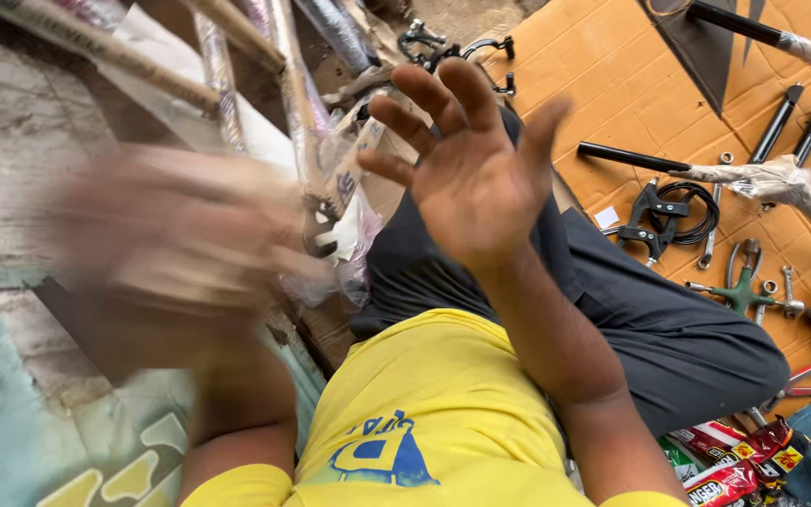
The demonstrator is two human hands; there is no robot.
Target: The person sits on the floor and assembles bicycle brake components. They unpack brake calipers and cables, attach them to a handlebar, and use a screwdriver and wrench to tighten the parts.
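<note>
My right hand (pixel 471 164) is raised, palm open, fingers spread, holding nothing. My left hand (pixel 175 249) is a blur, so I cannot tell whether it grips anything; it sits just beside the plastic-wrapped bicycle frame tubes (pixel 298 122) leaning at upper left. Beyond my dark trouser leg (pixel 668 319), brake calipers with a coiled cable (pixel 668 216), a green tool (pixel 742 293) and wrenches (pixel 713 225) lie on flattened cardboard (pixel 603 84).

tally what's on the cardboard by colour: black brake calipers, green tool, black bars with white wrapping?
Black brake calipers: 1 pair, cable attached
Green tool: 1
Black bars with white wrapping: 2
Total: 4
Both hands, left hand and right hand, are empty.
</note>
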